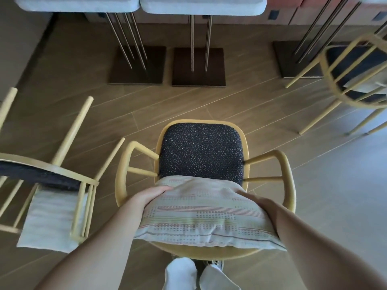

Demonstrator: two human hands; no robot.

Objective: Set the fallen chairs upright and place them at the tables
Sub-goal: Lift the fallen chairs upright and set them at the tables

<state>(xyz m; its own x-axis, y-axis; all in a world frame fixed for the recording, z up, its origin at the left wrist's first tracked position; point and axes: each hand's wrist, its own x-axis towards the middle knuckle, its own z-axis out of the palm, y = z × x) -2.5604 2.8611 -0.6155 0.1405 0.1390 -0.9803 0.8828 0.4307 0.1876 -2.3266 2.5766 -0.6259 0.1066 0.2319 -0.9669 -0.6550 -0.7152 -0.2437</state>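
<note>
Left grip (151,198) around, right grip (258,203) flat on striped cushion (205,214)

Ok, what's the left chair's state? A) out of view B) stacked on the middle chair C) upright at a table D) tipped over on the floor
D: the left chair lies on its side on the floor, legs pointing sideways; the left hand and right hand are on the cushion of the middle chair.

Blur over the right hand (258,204) at the cushion (201,210), fallen chair (52,174) on the left cut by the frame, tabletops (201,5) cropped above.
</note>
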